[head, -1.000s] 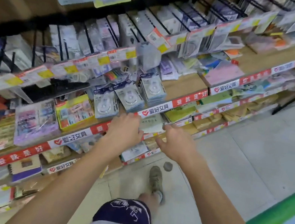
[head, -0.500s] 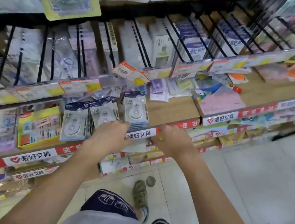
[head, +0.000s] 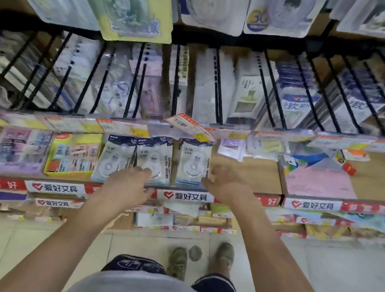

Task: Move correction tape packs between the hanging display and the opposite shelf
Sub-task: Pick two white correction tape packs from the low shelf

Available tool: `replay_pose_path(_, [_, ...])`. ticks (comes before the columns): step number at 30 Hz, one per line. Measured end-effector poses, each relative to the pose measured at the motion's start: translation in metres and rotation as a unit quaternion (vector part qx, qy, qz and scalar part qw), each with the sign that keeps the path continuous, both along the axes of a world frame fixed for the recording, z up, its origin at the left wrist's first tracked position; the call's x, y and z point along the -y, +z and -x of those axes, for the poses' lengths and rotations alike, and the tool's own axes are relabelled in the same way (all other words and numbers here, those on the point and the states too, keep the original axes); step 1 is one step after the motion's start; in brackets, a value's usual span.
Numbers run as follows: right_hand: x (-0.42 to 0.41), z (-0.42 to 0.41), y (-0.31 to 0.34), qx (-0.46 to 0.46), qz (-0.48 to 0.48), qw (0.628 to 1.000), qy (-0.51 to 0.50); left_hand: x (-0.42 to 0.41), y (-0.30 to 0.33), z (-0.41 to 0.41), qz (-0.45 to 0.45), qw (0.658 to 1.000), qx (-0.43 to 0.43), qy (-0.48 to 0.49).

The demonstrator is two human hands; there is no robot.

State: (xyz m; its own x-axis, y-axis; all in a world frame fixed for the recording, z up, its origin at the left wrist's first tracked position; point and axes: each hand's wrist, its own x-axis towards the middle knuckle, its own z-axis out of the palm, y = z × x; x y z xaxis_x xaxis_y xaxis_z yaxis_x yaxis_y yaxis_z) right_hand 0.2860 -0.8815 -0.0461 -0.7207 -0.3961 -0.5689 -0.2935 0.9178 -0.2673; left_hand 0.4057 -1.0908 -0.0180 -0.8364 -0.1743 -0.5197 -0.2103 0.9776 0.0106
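- Both hands have come up from the shelf edge (head: 185,197) to the tape packs (head: 193,164).
- Left hand (head: 125,183), fingers relaxed, touches the middle stack (head: 155,156) at 11 o'clock.
- Right hand (head: 226,186), fingers loose, holds nothing; a pickup seems next.

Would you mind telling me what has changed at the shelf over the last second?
Both hands rose from the shelf's front edge to the correction tape packs: the left hand now reaches the middle stack, and the right hand opens beside the right stack. The view also swung to face the shelf squarely. Neither hand grips a pack yet, and the three stacks lie where they were.
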Motion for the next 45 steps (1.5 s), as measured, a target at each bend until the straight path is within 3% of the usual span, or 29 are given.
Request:
replay_pose_path(3, [0.013,0.011,-0.004,-0.05,-0.022,0.998,0.039,0.008,-0.001,-0.013,-0.007,0.999,-0.003,0.05])
replay_pose_path(12, [0.036,0.018,-0.039,-0.081,-0.059,0.995,-0.013,0.006,0.006,-0.038,0.008,0.99,-0.003,0.143])
replay_pose_path(24, [0.032,0.025,-0.061,-0.016,0.103,0.978,-0.178,-0.004,0.002,-0.041,-0.005,0.987,0.011,0.16])
replay_pose_path(29, [0.012,0.022,-0.078,0.091,0.312,0.908,-0.265,-0.008,0.0,-0.03,-0.043,0.99,0.002,0.131])
replay_pose_path(34, [-0.015,0.013,-0.081,0.162,0.421,0.834,-0.319,-0.025,-0.011,-0.013,-0.074,0.994,0.013,0.073])
replay_pose_path(38, [-0.047,0.0,-0.074,0.126,0.445,0.795,-0.393,-0.05,-0.022,0.005,-0.088,0.996,0.009,0.014])
replay_pose_path(45, [-0.1,-0.014,-0.052,0.074,0.464,0.772,-0.427,-0.082,-0.042,0.045,-0.143,0.988,-0.056,0.036])
